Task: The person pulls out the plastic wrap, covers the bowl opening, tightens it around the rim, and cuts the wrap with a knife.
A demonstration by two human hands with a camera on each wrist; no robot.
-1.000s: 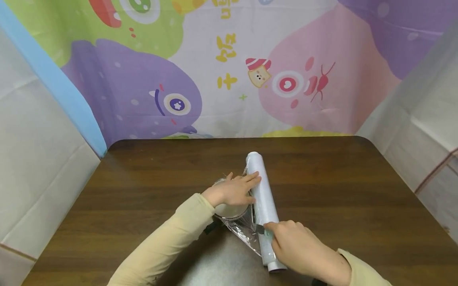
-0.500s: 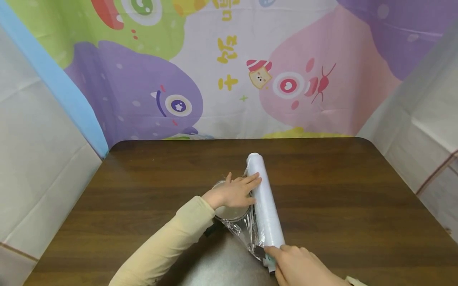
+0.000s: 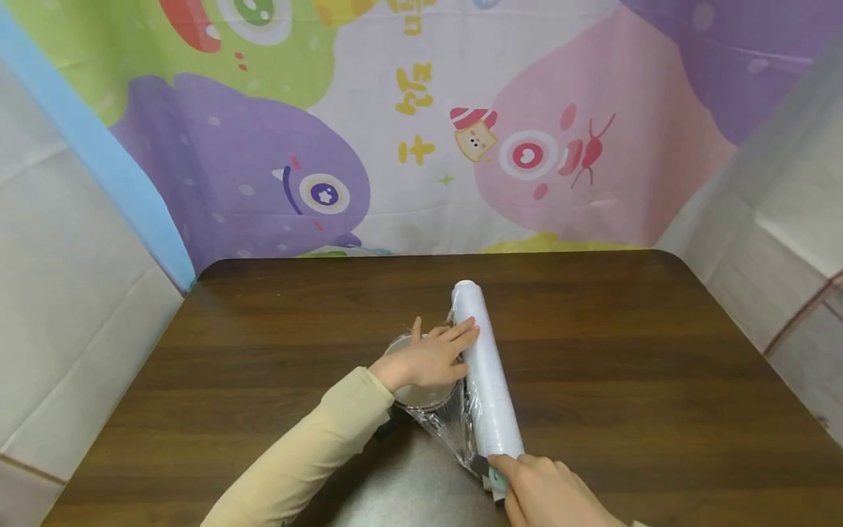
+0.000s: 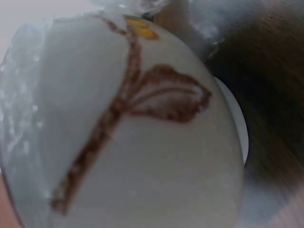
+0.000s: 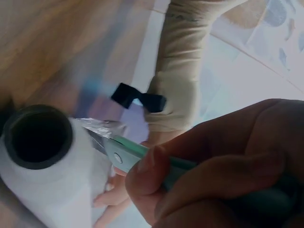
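A roll of plastic wrap (image 3: 487,366) lies lengthwise on the table, its cardboard core end facing the right wrist camera. Film (image 3: 443,430) stretches from it to a pale bowl (image 3: 421,395), bunched near the roll's close end. In the left wrist view the bowl (image 4: 156,161) shows a brown branch and leaf, with wrap along its side. My left hand (image 3: 431,360) lies over the bowl, fingers spread, fingertips on the roll. With curled fingers my right hand (image 3: 556,490) grips a knife by its mint-green handle (image 5: 126,154); the blade is at the film beside the roll's near end.
The brown wooden table (image 3: 263,329) spreads out on both sides. Behind it hangs a cartoon-printed curtain (image 3: 421,205), with pale panels (image 3: 72,307) at the sides. The left sleeve (image 3: 309,446) crosses the front of the table.
The right hand and knife have moved down along the roll toward its near end, and the film there is now bunched up. The left hand has stayed almost in place.
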